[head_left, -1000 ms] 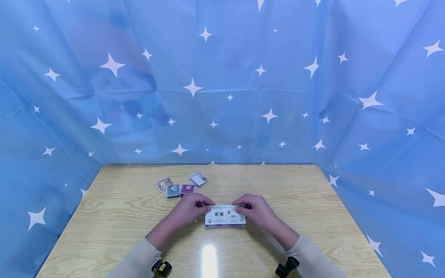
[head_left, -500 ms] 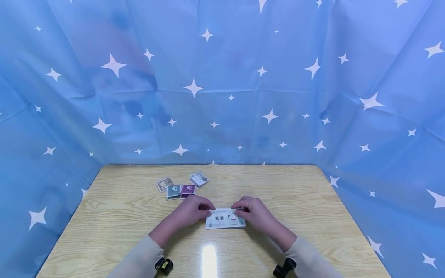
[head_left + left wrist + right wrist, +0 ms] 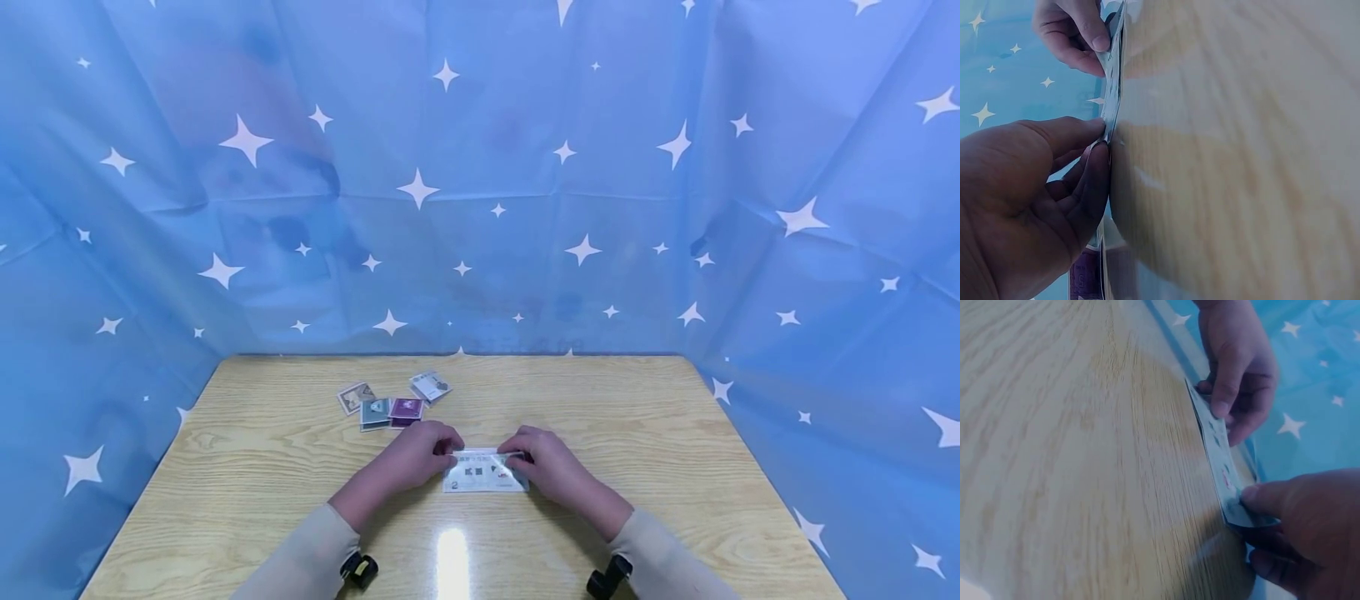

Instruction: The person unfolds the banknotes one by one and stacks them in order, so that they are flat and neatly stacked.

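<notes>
A pale play banknote [image 3: 486, 475] printed with a 2 and small dark pictures lies lengthwise near the middle of the table, over at least one other note whose strip shows along the far edge. My left hand [image 3: 423, 454] pinches its far left corner between thumb and fingers. At the far right corner, my right hand [image 3: 546, 461] grips it the same way, thumb on top. In the right wrist view, the note [image 3: 1217, 450] lies close over the wood, with a darker layer under its near end. The left wrist view shows the notes [image 3: 1112, 94] edge-on.
Beyond my left hand lie several more notes: a brownish one [image 3: 356, 397], a green one [image 3: 375, 412], a purple one [image 3: 406, 408] and a grey-white one [image 3: 430, 386]. A blue star-patterned curtain [image 3: 495, 292] stands behind the wooden table [image 3: 637, 408].
Both hands have shifted slightly towards me with the top note. The lower note's strip, earlier showing along the near edge, is covered there; a strip now shows at the far edge.
</notes>
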### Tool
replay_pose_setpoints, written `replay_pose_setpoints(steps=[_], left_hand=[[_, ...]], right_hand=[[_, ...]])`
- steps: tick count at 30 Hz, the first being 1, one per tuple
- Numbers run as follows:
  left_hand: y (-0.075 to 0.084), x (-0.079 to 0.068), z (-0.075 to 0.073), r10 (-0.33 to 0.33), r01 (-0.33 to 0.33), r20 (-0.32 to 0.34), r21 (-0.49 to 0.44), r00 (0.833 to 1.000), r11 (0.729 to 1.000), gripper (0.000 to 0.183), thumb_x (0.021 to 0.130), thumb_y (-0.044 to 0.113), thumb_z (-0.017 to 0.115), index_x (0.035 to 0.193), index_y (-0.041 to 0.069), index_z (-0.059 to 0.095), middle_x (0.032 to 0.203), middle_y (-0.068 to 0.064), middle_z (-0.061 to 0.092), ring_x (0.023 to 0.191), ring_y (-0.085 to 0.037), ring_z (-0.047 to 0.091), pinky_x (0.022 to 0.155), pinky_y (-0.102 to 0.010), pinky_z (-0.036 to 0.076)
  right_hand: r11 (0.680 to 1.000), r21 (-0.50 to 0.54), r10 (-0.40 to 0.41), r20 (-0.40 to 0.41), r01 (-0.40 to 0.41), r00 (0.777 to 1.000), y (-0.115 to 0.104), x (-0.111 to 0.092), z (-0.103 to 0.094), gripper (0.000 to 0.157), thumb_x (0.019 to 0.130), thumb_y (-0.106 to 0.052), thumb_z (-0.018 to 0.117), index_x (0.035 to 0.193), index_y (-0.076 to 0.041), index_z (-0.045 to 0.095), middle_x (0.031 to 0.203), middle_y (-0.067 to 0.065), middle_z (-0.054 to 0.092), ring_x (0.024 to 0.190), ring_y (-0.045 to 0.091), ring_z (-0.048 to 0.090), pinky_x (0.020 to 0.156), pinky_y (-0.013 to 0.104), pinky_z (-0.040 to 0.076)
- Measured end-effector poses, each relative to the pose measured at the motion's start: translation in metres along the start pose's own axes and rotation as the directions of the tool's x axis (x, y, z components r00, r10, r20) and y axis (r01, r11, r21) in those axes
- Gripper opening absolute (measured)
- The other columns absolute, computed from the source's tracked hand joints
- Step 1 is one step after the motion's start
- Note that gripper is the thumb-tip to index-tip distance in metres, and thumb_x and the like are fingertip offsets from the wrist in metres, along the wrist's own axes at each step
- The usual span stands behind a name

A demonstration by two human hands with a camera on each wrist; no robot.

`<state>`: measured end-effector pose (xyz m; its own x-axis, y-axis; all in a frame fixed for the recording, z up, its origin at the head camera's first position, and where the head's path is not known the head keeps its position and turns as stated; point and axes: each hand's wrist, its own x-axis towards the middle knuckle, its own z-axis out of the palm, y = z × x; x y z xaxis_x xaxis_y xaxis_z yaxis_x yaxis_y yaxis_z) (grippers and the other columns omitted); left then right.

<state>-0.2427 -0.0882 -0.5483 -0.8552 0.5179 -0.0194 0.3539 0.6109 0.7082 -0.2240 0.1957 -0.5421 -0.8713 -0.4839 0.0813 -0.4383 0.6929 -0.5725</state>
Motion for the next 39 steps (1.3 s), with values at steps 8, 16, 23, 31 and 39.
replay_pose_setpoints(steps=[8,16,23,31,39], left_hand=[[0.0014,0.0013,0.0002,0.005,-0.005,-0.001,0.021,1.0,1.0,0.02,0.099,0.007,0.081,0.117,0.013,0.08,0.093,0.009,0.064,0.087,-0.01,0.059,0.08,-0.032,0.053],[-0.0005,0.0023,0.0001,0.014,-0.014,-0.008,0.045,1.0,0.999,0.017,0.099,0.007,0.081,0.114,0.014,0.081,0.092,0.009,0.064,0.086,-0.01,0.059,0.08,-0.032,0.053],[-0.0004,0.0025,-0.0005,0.027,-0.026,-0.016,0.045,1.0,0.999,0.018,0.097,0.005,0.081,0.113,0.014,0.081,0.093,0.008,0.063,0.086,-0.009,0.059,0.08,-0.031,0.053],[0.0015,0.0031,-0.0013,0.014,-0.014,-0.006,0.034,1.0,0.999,0.019,0.098,0.005,0.081,0.114,0.014,0.081,0.094,0.008,0.064,0.087,-0.01,0.059,0.08,-0.032,0.054],[0.0005,0.0033,-0.0045,0.007,-0.007,-0.014,0.009,1.0,1.0,0.019,0.1,0.01,0.081,0.117,0.016,0.08,0.096,0.01,0.066,0.09,-0.009,0.062,0.084,-0.033,0.056]], right_hand=[[0.999,-0.049,0.012,0.013,-0.012,1.0,-0.0012,-0.0009,0.0004,0.018,0.103,-0.008,0.078,0.119,-0.013,0.083,0.103,-0.008,0.065,0.093,0.009,0.063,0.079,0.03,0.056],[0.997,-0.077,0.015,-0.021,-0.016,1.0,0.0004,-0.0006,0.0029,0.017,0.103,-0.01,0.08,0.116,-0.018,0.084,0.103,-0.01,0.063,0.094,0.008,0.059,0.08,0.03,0.054],[0.997,-0.077,0.011,-0.044,-0.014,0.999,0.0014,-0.001,0.0043,0.016,0.101,-0.008,0.082,0.113,-0.019,0.085,0.103,-0.011,0.063,0.097,0.01,0.057,0.081,0.03,0.053],[0.998,-0.053,0.027,-0.024,-0.029,0.999,0.0008,-0.0001,0.0012,0.016,0.102,-0.009,0.08,0.114,-0.018,0.085,0.104,-0.011,0.063,0.098,0.011,0.057,0.082,0.031,0.054],[1.0,-0.014,-0.009,-0.046,0.008,0.999,0.0005,0.0019,-0.0043,0.012,0.102,-0.012,0.081,0.113,-0.016,0.084,0.104,-0.01,0.065,0.099,0.011,0.059,0.086,0.033,0.055]])
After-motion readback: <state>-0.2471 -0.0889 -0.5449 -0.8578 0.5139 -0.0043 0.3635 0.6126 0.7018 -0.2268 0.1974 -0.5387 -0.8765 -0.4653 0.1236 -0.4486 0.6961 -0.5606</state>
